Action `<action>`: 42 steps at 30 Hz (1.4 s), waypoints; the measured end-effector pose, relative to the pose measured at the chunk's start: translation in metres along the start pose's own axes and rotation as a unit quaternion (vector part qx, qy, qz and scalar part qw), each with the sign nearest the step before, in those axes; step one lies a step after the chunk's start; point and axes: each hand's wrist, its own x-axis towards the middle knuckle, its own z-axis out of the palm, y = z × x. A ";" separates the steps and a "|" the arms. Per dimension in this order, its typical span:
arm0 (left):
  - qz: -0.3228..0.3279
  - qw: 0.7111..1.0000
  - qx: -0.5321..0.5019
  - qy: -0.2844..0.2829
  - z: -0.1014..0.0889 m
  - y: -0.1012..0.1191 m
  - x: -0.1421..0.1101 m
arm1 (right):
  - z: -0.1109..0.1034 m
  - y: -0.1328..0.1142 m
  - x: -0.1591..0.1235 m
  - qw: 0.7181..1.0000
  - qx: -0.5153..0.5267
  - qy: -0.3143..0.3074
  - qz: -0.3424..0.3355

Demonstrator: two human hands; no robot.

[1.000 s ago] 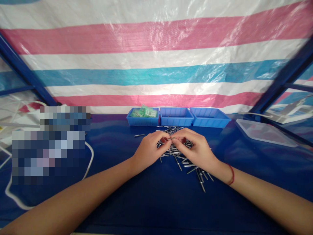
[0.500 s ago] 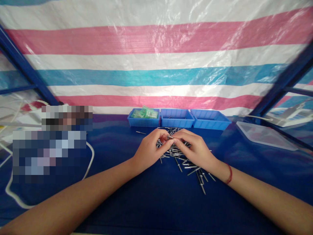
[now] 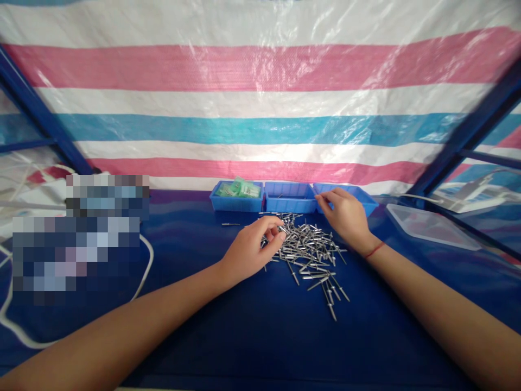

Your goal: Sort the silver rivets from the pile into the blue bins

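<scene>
Bare metal pins (image 3: 307, 252), a loose heap on the blue table (image 3: 252, 336), lie between your two hands and spread toward you in a thin tail. Your left hand (image 3: 250, 252) rests at the heap's left edge, fingers curled narrow onto the nearest pins; whether one is actually pinched you cannot tell. Your right hand (image 3: 345, 214) is at the rim where the middle tray (image 3: 290, 196) meets the right tray (image 3: 358, 196), fingertips pinched close, whatever they hold too small to make out. Risk: the pins are round and thin, so a sweep of either wrist through the heap likely rolls some toward the near edge. Risk: the trays touch side by side, so a careless drop may land in the wrong one; the left tray (image 3: 236, 202) already holds green pieces. One stray pin (image 3: 230, 224) lies apart, left of the heap. Open room: wide bare table in front of the heap. A white cable (image 3: 146, 269) crosses the left side, a clear lid (image 3: 431, 228) the right.
</scene>
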 end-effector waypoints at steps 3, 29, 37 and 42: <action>0.004 1.000 0.027 0.001 -0.003 0.000 0.001 | -0.001 -0.004 -0.005 0.999 0.050 0.003 -0.001; -0.071 0.963 0.202 -0.161 -0.011 -0.025 0.003 | -0.026 -0.062 -0.026 0.925 0.220 -0.161 -0.266; -0.099 0.964 0.184 -0.164 -0.012 -0.016 0.004 | -0.026 -0.062 -0.025 0.926 0.217 -0.171 -0.258; -0.075 0.975 0.177 -0.108 -0.009 -0.010 0.003 | -0.025 -0.063 -0.027 0.927 0.240 -0.158 -0.240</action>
